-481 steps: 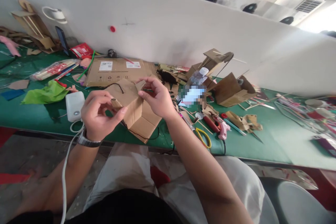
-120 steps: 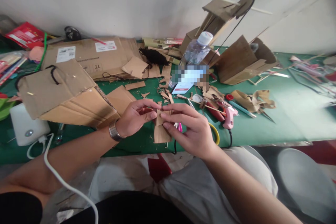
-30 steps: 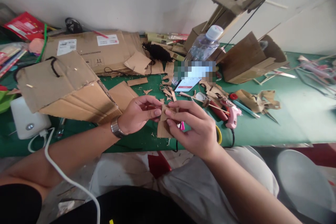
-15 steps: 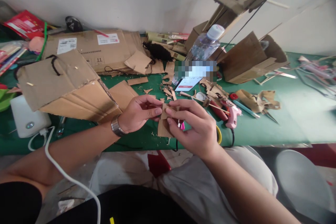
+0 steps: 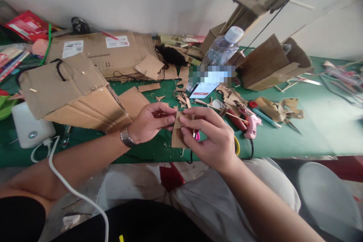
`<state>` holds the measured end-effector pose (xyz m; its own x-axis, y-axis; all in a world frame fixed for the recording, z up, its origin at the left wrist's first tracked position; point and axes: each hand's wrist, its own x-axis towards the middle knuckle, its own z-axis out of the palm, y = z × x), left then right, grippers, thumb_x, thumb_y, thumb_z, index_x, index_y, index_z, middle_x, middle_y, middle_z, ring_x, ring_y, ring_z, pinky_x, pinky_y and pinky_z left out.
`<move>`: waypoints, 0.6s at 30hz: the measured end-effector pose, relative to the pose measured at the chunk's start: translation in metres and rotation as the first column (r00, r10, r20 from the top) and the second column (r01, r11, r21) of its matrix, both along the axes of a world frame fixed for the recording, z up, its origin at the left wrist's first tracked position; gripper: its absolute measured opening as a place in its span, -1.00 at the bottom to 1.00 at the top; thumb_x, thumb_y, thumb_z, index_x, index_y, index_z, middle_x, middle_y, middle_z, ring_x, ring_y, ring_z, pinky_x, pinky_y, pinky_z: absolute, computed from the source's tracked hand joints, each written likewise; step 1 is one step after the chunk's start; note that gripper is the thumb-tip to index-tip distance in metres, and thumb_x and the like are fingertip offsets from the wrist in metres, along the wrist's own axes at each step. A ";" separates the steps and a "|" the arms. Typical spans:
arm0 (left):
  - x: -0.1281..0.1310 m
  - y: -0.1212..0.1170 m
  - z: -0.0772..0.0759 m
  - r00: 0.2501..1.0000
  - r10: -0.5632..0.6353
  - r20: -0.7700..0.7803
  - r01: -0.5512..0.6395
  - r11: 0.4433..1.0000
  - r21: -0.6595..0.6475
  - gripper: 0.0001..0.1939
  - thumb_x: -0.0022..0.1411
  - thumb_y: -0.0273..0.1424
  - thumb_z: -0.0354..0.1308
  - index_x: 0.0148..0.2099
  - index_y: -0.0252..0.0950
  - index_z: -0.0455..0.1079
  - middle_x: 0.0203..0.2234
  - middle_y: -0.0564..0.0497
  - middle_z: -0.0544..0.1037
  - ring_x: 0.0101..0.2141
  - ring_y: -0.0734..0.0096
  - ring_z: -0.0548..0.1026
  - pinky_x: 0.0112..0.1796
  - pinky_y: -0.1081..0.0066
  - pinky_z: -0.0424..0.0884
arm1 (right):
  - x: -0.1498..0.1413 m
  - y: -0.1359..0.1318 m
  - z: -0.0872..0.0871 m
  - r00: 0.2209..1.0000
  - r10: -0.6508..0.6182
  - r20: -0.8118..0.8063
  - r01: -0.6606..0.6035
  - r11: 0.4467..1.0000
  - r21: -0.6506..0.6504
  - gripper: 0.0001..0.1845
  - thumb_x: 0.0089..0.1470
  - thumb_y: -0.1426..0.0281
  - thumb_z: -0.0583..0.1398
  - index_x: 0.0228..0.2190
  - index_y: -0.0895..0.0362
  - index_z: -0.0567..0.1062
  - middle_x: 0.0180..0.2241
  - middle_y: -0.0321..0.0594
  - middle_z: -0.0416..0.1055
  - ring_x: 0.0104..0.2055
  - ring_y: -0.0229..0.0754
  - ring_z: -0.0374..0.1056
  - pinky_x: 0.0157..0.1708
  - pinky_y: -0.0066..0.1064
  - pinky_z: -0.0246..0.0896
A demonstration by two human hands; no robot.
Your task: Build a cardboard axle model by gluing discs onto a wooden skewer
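Note:
Between my two hands is a small piece of cardboard (image 5: 179,138), creased or layered, held just above the near edge of the green table. My left hand (image 5: 150,123) pinches its upper left side between thumb and fingers. From the right, my right hand (image 5: 211,134) grips the same piece, thumb below and fingers on top. My fingers hide part of the cardboard. Something small and pink (image 5: 197,135) shows just behind my right fingers; I cannot make out what it is. Cardboard scraps (image 5: 181,98) lie on the table beyond my hands.
A cardboard box (image 5: 73,90) stands at left beside a white power bank (image 5: 31,124) with a cable. Behind my hands are a phone (image 5: 202,90) and a water bottle (image 5: 219,51). A pink glue gun (image 5: 252,126) lies at right, before a cardboard structure (image 5: 263,64).
Both hands keep their hold on the cardboard with almost no movement. The whole view has shifted very slightly.

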<state>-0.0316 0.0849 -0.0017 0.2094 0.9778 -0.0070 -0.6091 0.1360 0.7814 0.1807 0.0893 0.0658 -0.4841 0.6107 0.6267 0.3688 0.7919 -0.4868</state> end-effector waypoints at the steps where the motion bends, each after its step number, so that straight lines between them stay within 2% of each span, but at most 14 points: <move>1: 0.000 0.000 0.001 1.000 0.005 -0.001 -0.005 1.000 0.001 -0.69 0.05 -0.31 0.70 -0.21 -0.24 0.71 -0.35 0.10 0.67 -0.40 0.55 0.63 -0.45 0.60 0.55 | 0.000 0.000 0.000 1.000 0.002 -0.001 -0.002 1.000 0.000 -0.80 0.30 0.57 0.34 -0.12 0.06 0.69 -0.01 -0.01 0.65 0.01 -0.02 0.69 0.02 -0.14 0.71; 6: 0.000 0.001 0.003 0.999 0.034 -0.038 -0.031 0.996 0.083 -0.66 0.03 -0.32 0.71 -0.24 -0.27 0.67 -0.40 0.09 0.65 -0.41 0.53 0.62 -0.42 0.58 0.56 | -0.003 -0.002 -0.003 1.000 0.016 0.004 -0.016 1.000 -0.003 -0.81 0.29 0.58 0.35 -0.13 0.10 0.68 -0.01 0.02 0.64 0.01 -0.03 0.69 0.02 -0.19 0.70; 11: -0.003 0.002 0.002 0.988 0.082 -0.131 -0.056 0.979 0.195 -0.68 0.08 -0.34 0.68 -0.25 -0.28 0.61 -0.38 0.07 0.65 -0.38 0.53 0.61 -0.35 0.55 0.56 | -0.006 -0.005 -0.002 1.000 0.019 0.017 -0.019 1.000 -0.025 -0.80 0.31 0.57 0.35 -0.11 0.06 0.68 0.00 -0.03 0.63 0.01 -0.04 0.68 0.00 -0.19 0.70; 16: -0.005 0.003 0.000 0.966 0.164 -0.201 -0.103 0.954 0.280 -0.67 0.09 -0.30 0.67 -0.25 -0.28 0.60 -0.40 0.07 0.62 -0.39 0.52 0.58 -0.35 0.55 0.54 | -0.004 -0.008 0.002 1.000 0.013 -0.028 -0.017 0.988 -0.153 -0.76 0.30 0.49 0.37 -0.02 0.04 0.66 0.01 -0.03 0.59 0.07 0.03 0.61 0.06 -0.09 0.64; 18: -0.004 0.003 0.000 0.959 0.191 -0.209 -0.119 0.942 0.315 -0.68 0.10 -0.31 0.66 -0.25 -0.27 0.60 -0.39 0.07 0.62 -0.38 0.52 0.58 -0.34 0.55 0.54 | -0.003 -0.009 0.000 0.997 -0.022 -0.078 -0.001 0.959 -0.283 -0.70 0.29 0.41 0.40 0.04 0.04 0.61 0.04 0.00 0.57 0.06 0.05 0.59 -0.04 -0.11 0.65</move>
<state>-0.0361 0.0881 -0.0012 0.0832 0.9626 0.2578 -0.3997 -0.2048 0.8935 0.1781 0.0807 0.0661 -0.4324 0.7731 0.4640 0.3273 0.6141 -0.7182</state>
